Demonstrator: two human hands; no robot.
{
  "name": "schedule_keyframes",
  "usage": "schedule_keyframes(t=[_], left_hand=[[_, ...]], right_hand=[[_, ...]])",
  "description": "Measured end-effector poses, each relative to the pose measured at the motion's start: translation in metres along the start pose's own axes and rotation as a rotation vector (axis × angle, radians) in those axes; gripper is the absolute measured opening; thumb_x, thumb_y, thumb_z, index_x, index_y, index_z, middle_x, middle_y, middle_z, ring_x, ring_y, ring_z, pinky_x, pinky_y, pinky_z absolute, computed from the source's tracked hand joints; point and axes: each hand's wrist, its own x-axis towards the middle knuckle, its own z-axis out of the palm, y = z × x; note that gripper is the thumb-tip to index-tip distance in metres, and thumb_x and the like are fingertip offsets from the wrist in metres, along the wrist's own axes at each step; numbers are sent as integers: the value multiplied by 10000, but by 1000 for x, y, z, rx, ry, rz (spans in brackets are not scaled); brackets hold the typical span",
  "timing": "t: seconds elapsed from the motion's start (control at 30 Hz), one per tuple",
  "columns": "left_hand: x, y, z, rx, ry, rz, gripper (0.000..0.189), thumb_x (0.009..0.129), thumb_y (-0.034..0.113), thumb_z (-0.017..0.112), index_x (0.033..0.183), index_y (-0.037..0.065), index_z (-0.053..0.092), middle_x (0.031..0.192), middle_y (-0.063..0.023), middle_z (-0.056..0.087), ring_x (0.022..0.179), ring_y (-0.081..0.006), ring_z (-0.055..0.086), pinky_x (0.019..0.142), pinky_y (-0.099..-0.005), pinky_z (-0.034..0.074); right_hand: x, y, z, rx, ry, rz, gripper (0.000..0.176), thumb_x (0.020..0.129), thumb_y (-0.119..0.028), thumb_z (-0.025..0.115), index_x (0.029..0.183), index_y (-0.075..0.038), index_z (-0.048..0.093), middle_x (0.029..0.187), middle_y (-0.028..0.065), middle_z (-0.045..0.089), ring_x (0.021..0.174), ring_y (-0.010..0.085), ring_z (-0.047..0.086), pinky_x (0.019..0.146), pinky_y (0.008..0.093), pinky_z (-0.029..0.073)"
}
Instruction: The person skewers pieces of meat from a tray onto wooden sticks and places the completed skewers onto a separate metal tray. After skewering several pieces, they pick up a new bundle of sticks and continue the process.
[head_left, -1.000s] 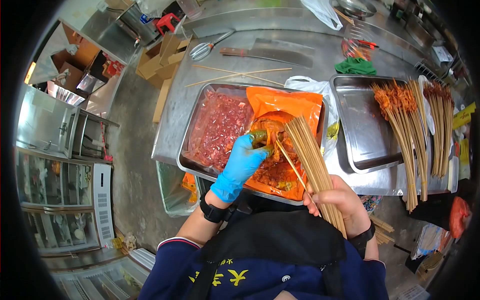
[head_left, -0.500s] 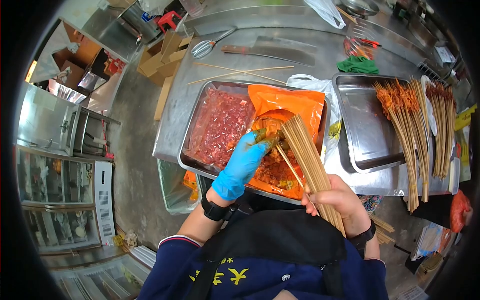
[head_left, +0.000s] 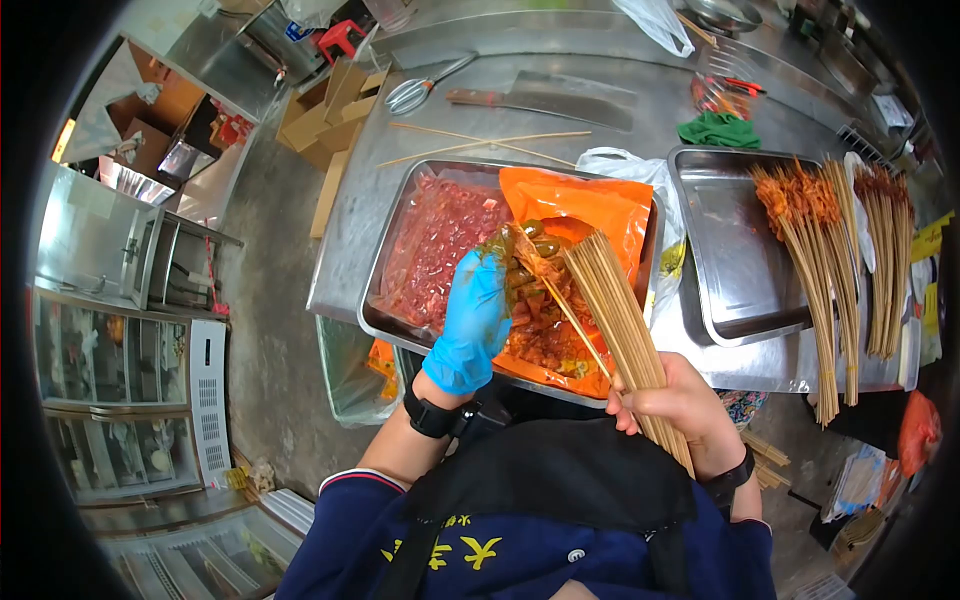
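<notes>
A single stick (head_left: 572, 322) carries orange-coated food (head_left: 538, 263) at its tip above an open orange bag (head_left: 628, 207), a position that likely lets drips fall inside. The bare right hand (head_left: 690, 400) grips the stick's lower end with a bundle of sticks (head_left: 622, 325), seemingly keeping spares close. The gloved left hand (head_left: 470, 322) is beside the food, fingers raised; whether they pinch it is unclear. The bag and packed red meat (head_left: 440, 245) share a tray (head_left: 374, 322) near the surface's (head_left: 350, 210) near left corner, its walls probably containing spills. At right, loaded sticks (head_left: 803, 270) lean across a second tray (head_left: 740, 270), handles past the near edge, apparently for easy lifting.
</notes>
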Motion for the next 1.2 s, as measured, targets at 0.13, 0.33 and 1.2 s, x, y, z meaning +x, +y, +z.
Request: schedule_keyframes(t=[0.13, 0.33, 1.2], left_hand=[[1, 6, 8, -17, 48, -45, 313, 902, 168, 442, 1163, -2, 482, 1092, -108, 564, 971, -194, 564, 822, -317, 472], [-3, 7, 11, -14, 27, -12, 298, 883, 110, 455, 1158, 0, 485, 1083, -104, 569, 957, -195, 574, 819, -320, 473], [-9, 5, 19, -42, 12, -119, 278, 851, 122, 511, 1107, 13, 525, 988, -63, 603, 814, -152, 604, 657, -268, 511]], right_hand=[[0, 0, 0, -5, -33, -4, 187, 730, -47, 575, 901, 12, 531, 774, 113, 591, 614, 149, 592, 543, 247, 480], [3, -2, 2, -38, 18, 8, 205, 711, -44, 570, 903, 15, 534, 758, 110, 589, 606, 144, 587, 539, 244, 478], [-1, -3, 5, 5, 57, -52, 190, 687, -26, 550, 872, 14, 535, 716, 96, 569, 570, 140, 556, 517, 255, 462]])
